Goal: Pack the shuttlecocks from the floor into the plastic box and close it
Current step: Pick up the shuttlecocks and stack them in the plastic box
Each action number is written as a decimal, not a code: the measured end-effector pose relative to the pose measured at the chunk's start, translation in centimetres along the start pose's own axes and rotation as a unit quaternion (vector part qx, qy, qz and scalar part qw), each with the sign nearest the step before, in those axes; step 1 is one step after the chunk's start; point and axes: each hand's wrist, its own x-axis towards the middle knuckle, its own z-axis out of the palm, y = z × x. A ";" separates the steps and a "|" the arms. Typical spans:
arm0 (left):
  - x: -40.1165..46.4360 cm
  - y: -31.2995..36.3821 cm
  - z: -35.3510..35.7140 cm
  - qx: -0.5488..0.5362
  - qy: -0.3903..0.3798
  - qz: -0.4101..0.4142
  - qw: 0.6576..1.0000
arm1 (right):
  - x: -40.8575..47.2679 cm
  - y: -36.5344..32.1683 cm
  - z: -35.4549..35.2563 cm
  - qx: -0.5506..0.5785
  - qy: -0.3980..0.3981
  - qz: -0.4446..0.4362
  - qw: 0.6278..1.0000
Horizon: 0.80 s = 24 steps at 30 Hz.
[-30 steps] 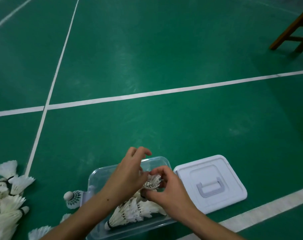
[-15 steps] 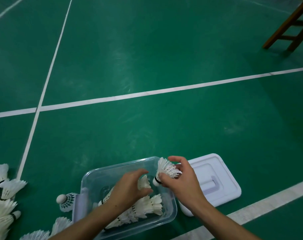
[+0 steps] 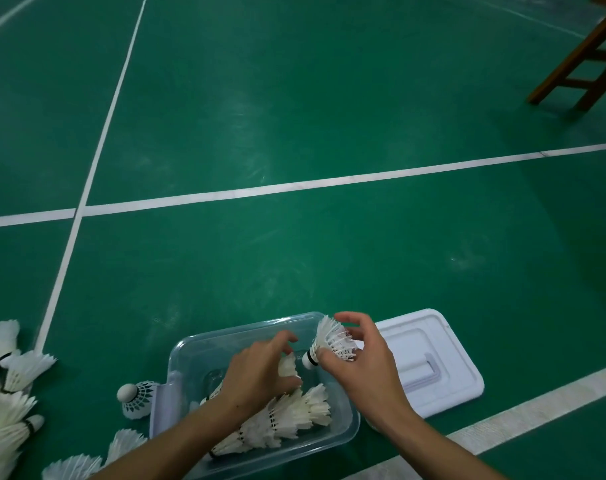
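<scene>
Shuttlecock (image 3: 332,342) — same height in right hand (image 3: 358,367).

We list the plastic box (image 3: 187,355) as clear, glossy plastic with a smooth wall. Its lid (image 3: 443,344) we record as opaque white plastic, smooth with a soft sheen. The shuttlecocks (image 3: 294,414) inside show white feathers, matt. One loose shuttlecock (image 3: 135,398) has a moulded plastic skirt. The floor (image 3: 294,98) is green, smooth, faintly glossy. The chair (image 3: 585,60) looks like brown wood.
</scene>
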 end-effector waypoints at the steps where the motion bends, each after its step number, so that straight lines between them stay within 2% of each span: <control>1: -0.3 -0.2 -0.4 -0.016 0.006 -0.001 1.000 | -0.1 0.0 0.4 -0.010 0.002 -0.003 1.000; 8: -2.0 -1.8 -3.5 -0.117 0.039 0.006 0.992 | -1.0 0.4 4.8 -0.087 -0.008 -0.037 0.995; 12: -2.5 -1.8 -4.2 -0.135 0.054 0.030 0.989 | -1.1 0.6 7.0 -0.087 -0.031 -0.010 0.996; 20: -2.5 -1.6 -4.1 -0.048 0.035 0.058 0.997 | -1.0 0.7 7.2 -0.057 -0.102 0.062 0.991; 24: -2.5 -1.2 -3.7 0.053 0.038 0.077 0.995 | -0.7 0.3 6.8 -0.021 -0.141 0.101 0.985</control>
